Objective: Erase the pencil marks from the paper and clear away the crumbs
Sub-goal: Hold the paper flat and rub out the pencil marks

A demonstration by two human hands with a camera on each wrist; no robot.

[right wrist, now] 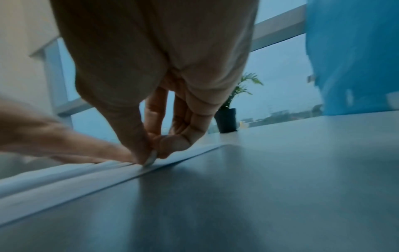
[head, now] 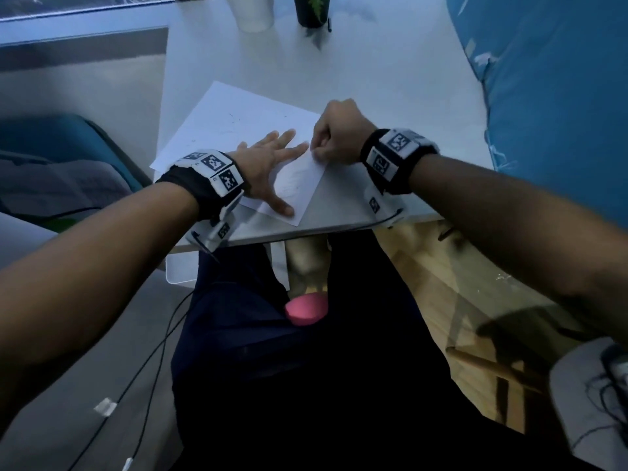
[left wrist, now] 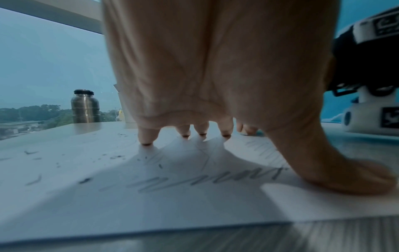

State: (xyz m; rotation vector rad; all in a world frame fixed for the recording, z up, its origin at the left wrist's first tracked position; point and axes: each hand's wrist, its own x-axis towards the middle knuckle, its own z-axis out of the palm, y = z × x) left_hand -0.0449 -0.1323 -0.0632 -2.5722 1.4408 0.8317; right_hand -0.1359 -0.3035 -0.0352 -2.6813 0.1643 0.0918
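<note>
A white sheet of paper (head: 231,120) lies askew on the white table (head: 390,90). My left hand (head: 272,168) presses flat on its near right part, fingers spread. In the left wrist view, grey pencil marks (left wrist: 194,180) run under the left hand (left wrist: 215,68), and dark crumbs (left wrist: 84,180) lie scattered over the paper (left wrist: 86,213) to the left. My right hand (head: 317,153) is curled at the sheet's right edge. In the right wrist view my right hand (right wrist: 151,153) pinches a small white eraser (right wrist: 152,157) between thumb and fingertips, its tip down on the paper (right wrist: 64,179).
A white cup (head: 253,11) and a black plant pot (head: 311,11) stand at the table's far side, a steel bottle (left wrist: 85,107) near the window. Blue fabric (head: 560,96) hangs on the right. The table's near edge (head: 306,231) runs just below my wrists.
</note>
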